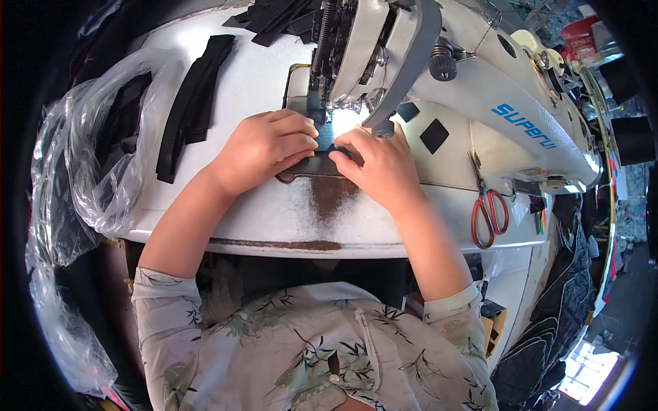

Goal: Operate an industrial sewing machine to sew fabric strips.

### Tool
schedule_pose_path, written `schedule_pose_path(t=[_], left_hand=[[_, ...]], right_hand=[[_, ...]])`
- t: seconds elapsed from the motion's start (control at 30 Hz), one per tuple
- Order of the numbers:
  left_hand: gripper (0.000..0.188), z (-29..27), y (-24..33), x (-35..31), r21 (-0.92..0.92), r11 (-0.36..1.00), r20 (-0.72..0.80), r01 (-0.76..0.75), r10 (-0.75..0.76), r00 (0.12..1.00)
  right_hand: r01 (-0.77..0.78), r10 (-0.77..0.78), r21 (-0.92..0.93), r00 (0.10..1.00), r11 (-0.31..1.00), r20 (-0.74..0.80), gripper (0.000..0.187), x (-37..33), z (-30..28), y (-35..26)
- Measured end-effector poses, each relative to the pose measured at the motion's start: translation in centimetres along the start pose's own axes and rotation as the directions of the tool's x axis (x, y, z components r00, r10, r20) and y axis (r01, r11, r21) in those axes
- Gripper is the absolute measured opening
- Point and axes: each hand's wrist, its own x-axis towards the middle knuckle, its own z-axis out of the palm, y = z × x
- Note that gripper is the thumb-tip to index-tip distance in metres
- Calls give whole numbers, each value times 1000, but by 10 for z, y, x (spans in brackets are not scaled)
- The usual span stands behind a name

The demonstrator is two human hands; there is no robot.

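Observation:
Both my hands work at the needle area of a white sewing machine (pixel 473 89), under its bright lamp. My left hand (pixel 271 145) is left of the needle, its fingers curled together with the tips down at a dark fabric strip (pixel 324 134) that looks bluish in the light. On the right, my right hand (pixel 380 164) pinches a small dark fabric piece (pixel 337 149) between thumb and fingers. The parts under the presser foot are partly hidden by my fingers and the glare.
Long black fabric strips (pixel 195 103) lie left on the white table (pixel 274 222), beside a clear plastic bag (pixel 103 178). More black strips (pixel 281 17) are at the back. Small black diamond pieces (pixel 434 135) rest on the machine bed. Red-handled scissors (pixel 490 212) lie right.

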Motion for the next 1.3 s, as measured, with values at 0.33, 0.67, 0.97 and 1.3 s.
schedule_pose_path(t=[0.33,0.67,0.97,1.3], left_hand=[[13,3,-2,-2,126,988,28,-84,82,996],[15,9,-1,-2,264,963,-11,-61,66,998],[21,4,-3,2,248,967,-4,56,-57,998],[32,4,-7,0,264,956,21,126,-136,990]], right_hand=[[103,-109,-69,991,992,-74,15,2,3,-7],[97,-104,-192,994,977,-26,23,-3,1,-8],[14,12,-312,997,950,81,24,-2,4,-9],[-55,93,-245,985,968,143,27,-2,0,-10]])
